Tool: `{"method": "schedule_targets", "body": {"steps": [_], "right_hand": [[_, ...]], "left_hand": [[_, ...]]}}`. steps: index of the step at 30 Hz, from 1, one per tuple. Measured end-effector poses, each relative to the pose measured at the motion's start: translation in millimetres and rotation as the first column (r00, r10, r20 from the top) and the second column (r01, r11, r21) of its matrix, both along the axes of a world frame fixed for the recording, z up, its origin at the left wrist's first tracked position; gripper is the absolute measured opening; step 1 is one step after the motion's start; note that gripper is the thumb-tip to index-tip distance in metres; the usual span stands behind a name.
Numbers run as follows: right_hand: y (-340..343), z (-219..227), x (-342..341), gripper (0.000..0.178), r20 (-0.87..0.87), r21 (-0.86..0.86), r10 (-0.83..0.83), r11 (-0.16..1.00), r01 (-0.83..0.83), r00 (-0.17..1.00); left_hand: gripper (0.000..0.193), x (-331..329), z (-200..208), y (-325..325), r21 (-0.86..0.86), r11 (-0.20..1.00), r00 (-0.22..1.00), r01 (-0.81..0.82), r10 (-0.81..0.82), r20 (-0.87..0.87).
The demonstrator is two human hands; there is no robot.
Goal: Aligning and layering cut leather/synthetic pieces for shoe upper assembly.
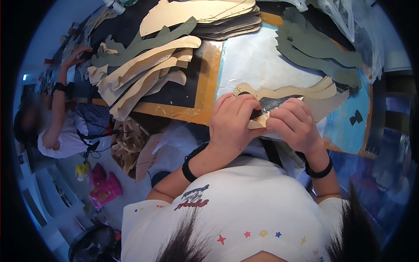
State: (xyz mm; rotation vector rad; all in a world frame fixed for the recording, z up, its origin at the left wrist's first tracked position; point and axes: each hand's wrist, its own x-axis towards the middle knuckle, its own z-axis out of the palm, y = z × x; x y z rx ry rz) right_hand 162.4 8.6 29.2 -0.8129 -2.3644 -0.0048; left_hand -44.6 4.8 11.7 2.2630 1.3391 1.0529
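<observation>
Both hands meet knuckle to knuckle above the counter (262,56): left hand (233,124) and right hand (293,124), fingers curled, pinch a dark strip (275,104) against a tan cutout (257,123); beige pieces (144,74) lie left.

A worker in a white short-sleeved T-shirt (244,209) scattered with small coloured stars and a printed chest design; a black band circles each wrist (188,168), and dark hair (183,244) falls forward.

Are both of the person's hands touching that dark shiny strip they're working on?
Touching. In the head view, the left hand and the right hand both pinch the dark strip, their fingers closed over its near end, above the beige cut-out.
</observation>
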Motion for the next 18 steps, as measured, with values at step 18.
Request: {"method": "schedule_targets", "body": {"steps": [18], "right_hand": [[-7,-11,16,0.021,-0.115,-0.300,-0.455,0.863,0.406,0.883]], "left_hand": [[0.026,-20,-7,8,0.211,0.973,0.991,0.098,-0.077,-0.106]]}}
